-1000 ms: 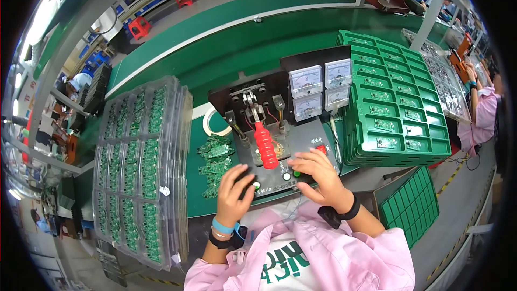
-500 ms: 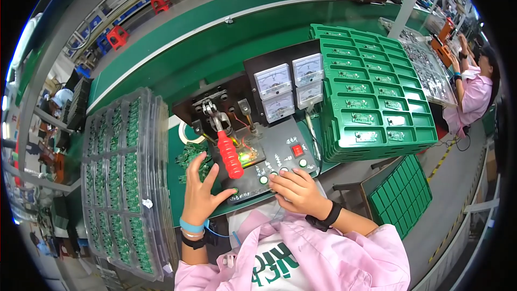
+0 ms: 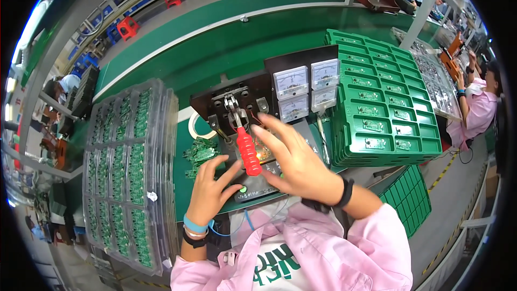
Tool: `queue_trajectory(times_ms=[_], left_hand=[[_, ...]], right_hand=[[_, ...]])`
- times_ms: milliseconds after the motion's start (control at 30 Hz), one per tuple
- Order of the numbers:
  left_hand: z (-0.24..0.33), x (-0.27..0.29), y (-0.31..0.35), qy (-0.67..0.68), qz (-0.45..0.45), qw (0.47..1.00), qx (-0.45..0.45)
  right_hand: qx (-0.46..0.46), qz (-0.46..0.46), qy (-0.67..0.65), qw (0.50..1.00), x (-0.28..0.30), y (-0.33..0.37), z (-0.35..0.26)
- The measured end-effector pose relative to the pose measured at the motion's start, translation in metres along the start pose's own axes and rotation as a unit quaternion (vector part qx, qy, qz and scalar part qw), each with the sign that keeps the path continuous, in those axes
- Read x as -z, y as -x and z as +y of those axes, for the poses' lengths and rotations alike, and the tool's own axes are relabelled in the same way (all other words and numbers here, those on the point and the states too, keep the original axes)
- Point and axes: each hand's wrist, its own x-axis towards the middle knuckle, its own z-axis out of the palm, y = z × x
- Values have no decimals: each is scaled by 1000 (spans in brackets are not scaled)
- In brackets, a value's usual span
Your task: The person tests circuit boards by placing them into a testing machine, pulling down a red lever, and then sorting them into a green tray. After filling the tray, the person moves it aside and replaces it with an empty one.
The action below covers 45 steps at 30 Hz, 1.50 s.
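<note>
Left hand [image 3: 211, 193] is resting open on the test fixture [image 3: 253, 183], right hand [image 3: 297, 163] is hovering open above it; red lever handle [image 3: 249, 152] is standing between the hands, meters [image 3: 307, 90] beyond, green trays [image 3: 383, 109] right.

The right hand [image 3: 295, 157], fingers spread, covers most of the test fixture's [image 3: 253, 129] front panel, hiding whatever board sits in its lit bed beside the red lever handle [image 3: 249, 152]. The dials on the three white meters [image 3: 307, 89] are too small to read. The clear tray stack [image 3: 129, 172] blurs into the dark fisheye rim, and the loose green boards [image 3: 200, 153] show no detail.
</note>
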Motion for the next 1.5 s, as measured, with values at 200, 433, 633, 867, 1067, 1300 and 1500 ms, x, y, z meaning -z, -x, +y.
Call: queue_trajectory(times_ms=[200, 433, 633, 867, 1067, 1300, 1500], left_hand=[[-3, -2, 40, 29, 148, 978, 145], [-24, -4, 105, -29, 155, 950, 269], [-22, -20, 84, -60, 94, 970, 218], [-23, -31, 82, -94, 136, 976, 145], [-34, -34, 100, -113, 131, 976, 134], [-12, -44, 80, -25, 221, 965, 139], [7, -67, 44, 63, 316, 929, 183]], right_hand=[[103, 182, -243, 947, 9, -135, 19], [7, 292, 37, 956, -22, -46, 44], [-273, -67, -147, 948, -25, 31, 48], [-170, -49, -54, 983, -49, 32, 58], [-204, -32, -95, 974, -66, 33, 57], [-262, 66, -123, 955, -55, 44, 53], [-302, 186, -209, 912, 35, 93, 12]])
